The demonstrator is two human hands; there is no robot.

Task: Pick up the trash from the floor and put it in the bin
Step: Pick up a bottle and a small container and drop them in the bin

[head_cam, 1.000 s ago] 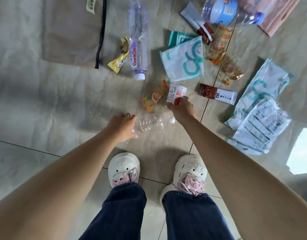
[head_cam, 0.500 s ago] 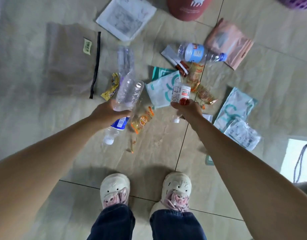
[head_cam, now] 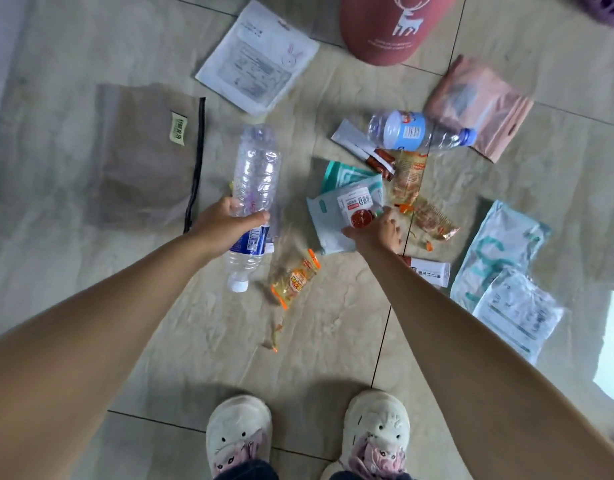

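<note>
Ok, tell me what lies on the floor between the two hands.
Head view: between the left hand holding the clear bottle and the right hand holding the small carton, the white-and-teal pouch and bare floor tile.

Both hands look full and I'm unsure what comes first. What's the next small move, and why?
Probably carry both items forward to the red bin: the left hand grips a clear bottle, the right hand a small packet, so neither can take more.
</note>
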